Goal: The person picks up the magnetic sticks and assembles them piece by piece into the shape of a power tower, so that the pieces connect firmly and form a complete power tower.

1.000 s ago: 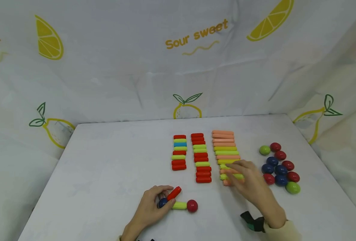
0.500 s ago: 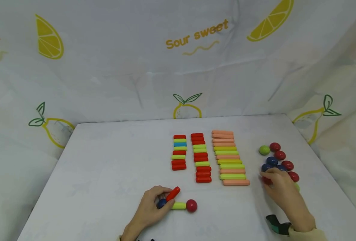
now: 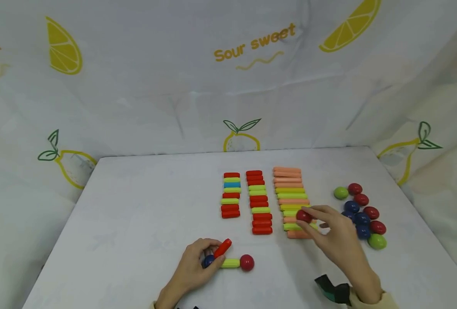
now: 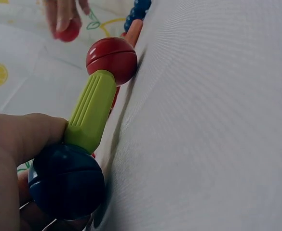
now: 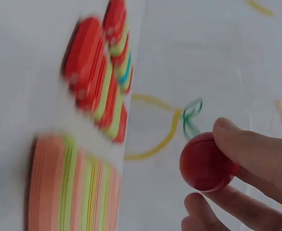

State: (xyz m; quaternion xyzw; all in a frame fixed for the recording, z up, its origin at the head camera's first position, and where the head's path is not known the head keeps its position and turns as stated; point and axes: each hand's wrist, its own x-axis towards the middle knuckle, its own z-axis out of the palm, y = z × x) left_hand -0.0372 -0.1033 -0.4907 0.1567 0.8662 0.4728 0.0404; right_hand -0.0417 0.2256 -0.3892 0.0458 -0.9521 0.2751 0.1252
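Over sticks (image 3: 292, 196), right hand (image 3: 338, 240) pinches red ball (image 3: 303, 216); left (image 3: 193, 263) grips partly hidden blue ball (image 4: 66, 185).

Three rod columns (image 3: 258, 198) on the table (image 3: 143, 214), ball cluster (image 3: 362, 219) to their right, joined pieces (image 3: 231, 263) before them in the left hand (image 3: 195, 265), single ball (image 3: 303, 216) in the right hand (image 3: 338, 240), cloth (image 3: 155, 86) behind

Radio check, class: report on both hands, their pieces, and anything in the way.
Left hand gripping blue ball, joined by yellow-green rod to end red ball. Right hand pinching loose red ball, held off the table. No obstruction seen between those red balls.
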